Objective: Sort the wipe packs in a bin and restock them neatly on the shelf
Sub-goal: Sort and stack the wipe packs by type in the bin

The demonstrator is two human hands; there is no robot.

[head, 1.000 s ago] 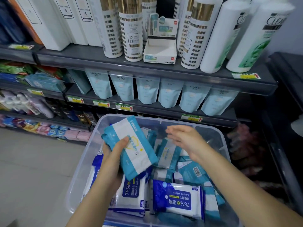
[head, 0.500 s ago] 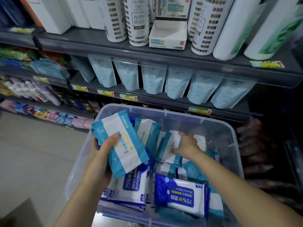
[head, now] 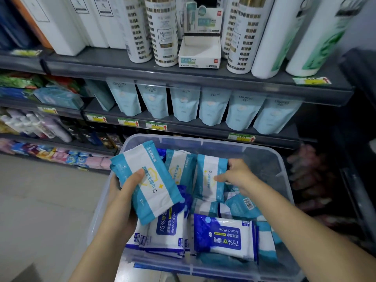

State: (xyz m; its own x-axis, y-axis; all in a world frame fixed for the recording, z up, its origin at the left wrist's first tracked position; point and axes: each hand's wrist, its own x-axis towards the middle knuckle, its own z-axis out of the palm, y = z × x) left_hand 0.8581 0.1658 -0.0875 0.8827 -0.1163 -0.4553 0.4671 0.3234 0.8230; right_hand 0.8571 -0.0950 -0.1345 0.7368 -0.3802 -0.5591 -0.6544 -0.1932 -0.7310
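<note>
Shelf (head: 122, 72): no matching wipe packs seen on it; restock not begun, in my judgement. Clear bin (head: 264, 151) below, approx. full, dark-blue alcohol packs (head: 221, 235) mixed w/ light-blue; sorting looks early. L hand (head: 126, 190) grips light-blue pack (head: 148, 180) over bin's left side, thumb across face. R hand (head: 238, 176) pinches second light-blue pack (head: 209, 180) by its edge, inside bin.

wipe pack (head: 146, 180) on the left: white with teal bands. near alcohol packs (head: 223, 235): dark blue and white. bin (head: 262, 159) clear. far pouches (head: 184, 106) pale blue, shelf (head: 183, 76) dark grey, bottles (head: 164, 37) white with gold checks.
</note>
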